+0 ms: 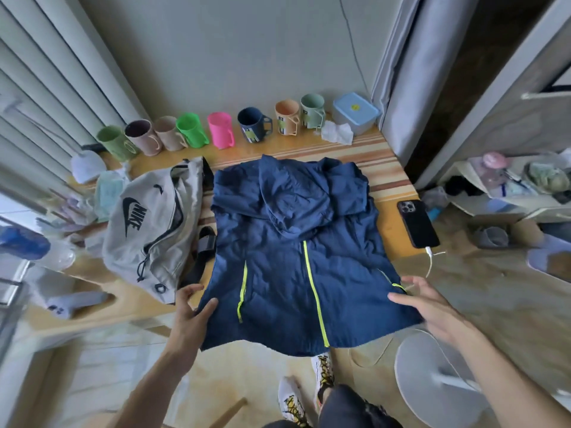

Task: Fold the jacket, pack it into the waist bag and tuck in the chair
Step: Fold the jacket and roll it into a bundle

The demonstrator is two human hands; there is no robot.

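A navy jacket [287, 242] with neon-yellow zips lies flat on the wooden table [380, 168], sleeves folded in, hood folded down over the chest, hem hanging over the near edge. A grey waist bag [151, 223] lies to its left, zip partly undone, black strap beside it. My left hand [193, 307] rests at the jacket's lower left edge, thumb on the fabric, fingers spread. Over the lower right edge, near the pocket zip, my right hand [432, 307] lies flat on the cloth, fingers apart. The chair is hidden from view.
Several coloured mugs [220, 134] line the table's far edge, with a lidded blue box [355, 111] and crumpled tissue. A black phone [417, 223] on a charging cable lies right of the jacket. A white fan base [438, 375] stands on the floor at right.
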